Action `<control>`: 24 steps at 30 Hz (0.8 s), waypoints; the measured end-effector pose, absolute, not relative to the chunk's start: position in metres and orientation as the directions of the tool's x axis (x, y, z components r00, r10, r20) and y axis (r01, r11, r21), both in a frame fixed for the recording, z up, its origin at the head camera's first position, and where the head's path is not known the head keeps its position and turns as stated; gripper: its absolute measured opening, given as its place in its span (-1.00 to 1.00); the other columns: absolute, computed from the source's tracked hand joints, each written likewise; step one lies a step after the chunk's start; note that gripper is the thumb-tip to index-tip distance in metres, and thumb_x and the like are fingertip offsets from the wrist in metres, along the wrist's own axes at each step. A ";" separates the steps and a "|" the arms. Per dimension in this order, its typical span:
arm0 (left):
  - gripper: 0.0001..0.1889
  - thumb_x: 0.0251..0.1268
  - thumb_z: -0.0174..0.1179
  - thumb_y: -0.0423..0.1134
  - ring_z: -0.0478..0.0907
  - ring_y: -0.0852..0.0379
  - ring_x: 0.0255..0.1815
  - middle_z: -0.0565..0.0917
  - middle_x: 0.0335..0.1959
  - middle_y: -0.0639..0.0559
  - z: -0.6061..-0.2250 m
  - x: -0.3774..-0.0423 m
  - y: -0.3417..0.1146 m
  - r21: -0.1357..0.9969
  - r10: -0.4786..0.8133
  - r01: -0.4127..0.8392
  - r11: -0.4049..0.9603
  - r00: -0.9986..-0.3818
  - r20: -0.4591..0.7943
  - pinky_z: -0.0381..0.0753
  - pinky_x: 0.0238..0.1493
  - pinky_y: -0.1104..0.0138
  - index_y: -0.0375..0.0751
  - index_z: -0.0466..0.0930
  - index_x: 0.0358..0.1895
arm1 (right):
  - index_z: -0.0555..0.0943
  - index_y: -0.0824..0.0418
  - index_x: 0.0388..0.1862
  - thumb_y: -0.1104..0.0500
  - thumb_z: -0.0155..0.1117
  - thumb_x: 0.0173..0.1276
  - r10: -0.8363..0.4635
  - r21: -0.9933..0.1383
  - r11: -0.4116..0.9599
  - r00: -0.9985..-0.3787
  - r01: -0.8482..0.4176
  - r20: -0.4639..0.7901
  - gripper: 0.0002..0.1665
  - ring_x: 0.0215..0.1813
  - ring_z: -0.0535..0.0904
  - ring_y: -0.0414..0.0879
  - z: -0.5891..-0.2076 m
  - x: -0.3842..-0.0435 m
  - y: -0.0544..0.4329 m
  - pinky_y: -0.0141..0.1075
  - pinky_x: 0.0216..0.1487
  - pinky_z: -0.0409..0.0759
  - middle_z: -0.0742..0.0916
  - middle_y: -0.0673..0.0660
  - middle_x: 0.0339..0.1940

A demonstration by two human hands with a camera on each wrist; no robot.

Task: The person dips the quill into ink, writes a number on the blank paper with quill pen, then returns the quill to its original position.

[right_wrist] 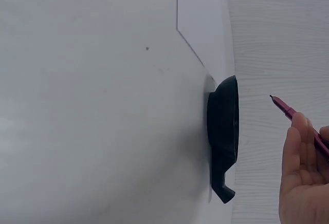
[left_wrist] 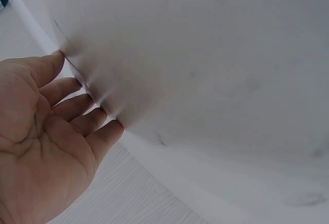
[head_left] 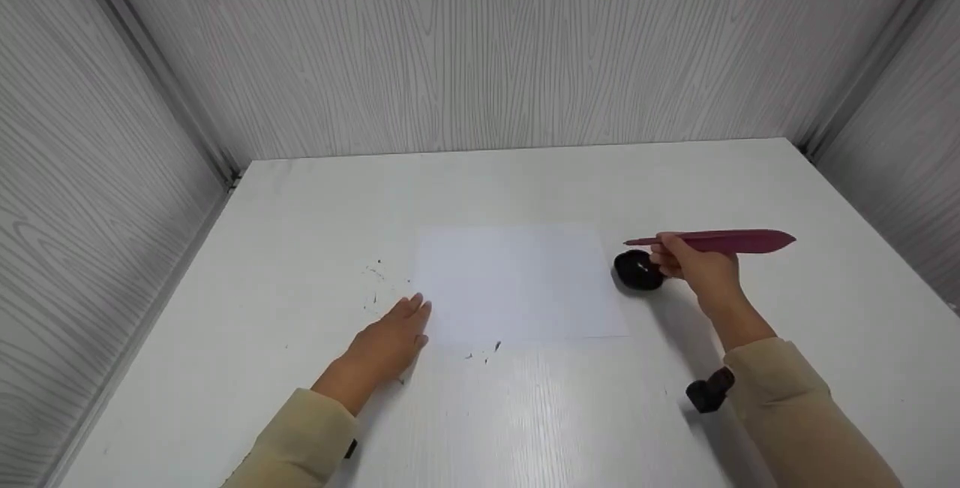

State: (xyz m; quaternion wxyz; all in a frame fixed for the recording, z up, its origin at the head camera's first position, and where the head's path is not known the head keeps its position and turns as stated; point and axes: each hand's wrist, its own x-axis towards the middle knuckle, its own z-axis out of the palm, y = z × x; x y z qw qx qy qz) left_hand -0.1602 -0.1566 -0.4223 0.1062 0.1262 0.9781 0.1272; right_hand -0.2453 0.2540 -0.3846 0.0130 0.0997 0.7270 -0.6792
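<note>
Pen [head_left: 750, 241] is being pinched by right hand [head_left: 703, 269] near bowl [head_left: 636, 271], tip leftward, roughly paralleling table [head_left: 337, 203] far edge; left hand [head_left: 386, 341] is being held, fingers extended, beside paper [head_left: 517, 285].

A booth-like writing space, shown by the pen [head_left: 750, 241] held in the right fingers [right_wrist: 292, 149], paper [head_left: 517, 285] by the left fingertips [left_wrist: 110, 131] and a white tabletop [head_left: 315, 203] beneath; grey wood-grain panels [head_left: 480, 52] rise beyond the fingers and to either side. Home or office cannot be told.

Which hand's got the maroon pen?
The right hand: its fingers pinch the feather-shaped maroon pen. The left hand holds nothing; it reaches just to the left edge of the paper.
</note>
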 end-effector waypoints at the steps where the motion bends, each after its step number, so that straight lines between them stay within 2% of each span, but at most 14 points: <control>1: -0.45 0.48 0.01 -0.22 0.00 -0.11 0.48 0.12 0.47 -0.17 -0.423 -0.160 -0.157 0.278 0.274 0.220 0.935 -0.945 -0.176 0.15 0.36 0.00 -0.35 0.16 0.43 | 0.50 0.44 0.12 0.02 0.27 0.35 0.120 -0.986 0.058 -0.982 0.155 -0.147 -0.43 -0.29 0.69 -0.28 -0.384 -0.247 0.251 -0.43 -0.14 0.61 0.76 -0.06 -0.42; 9: -0.45 0.47 0.02 -0.21 0.00 -0.10 0.48 0.13 0.47 -0.15 -0.424 -0.160 -0.156 0.269 0.258 0.206 0.941 -0.950 -0.174 0.15 0.36 -0.01 -0.33 0.17 0.43 | 0.52 0.39 0.10 0.04 0.27 0.36 0.116 -0.985 0.027 -0.979 0.170 -0.166 -0.50 -0.29 0.70 -0.24 -0.385 -0.260 0.224 -0.39 -0.14 0.63 0.76 -0.03 -0.41; 24: -0.44 0.47 0.02 -0.20 0.01 -0.12 0.47 0.14 0.47 -0.16 -0.425 -0.161 -0.157 0.261 0.258 0.209 0.942 -0.951 -0.168 0.18 0.34 -0.03 -0.32 0.17 0.43 | 0.57 0.35 0.06 0.01 0.25 0.37 0.086 -0.977 0.093 -0.979 0.193 -0.186 -0.52 -0.24 0.70 -0.20 -0.396 -0.270 0.185 -0.34 -0.10 0.63 0.76 0.03 -0.33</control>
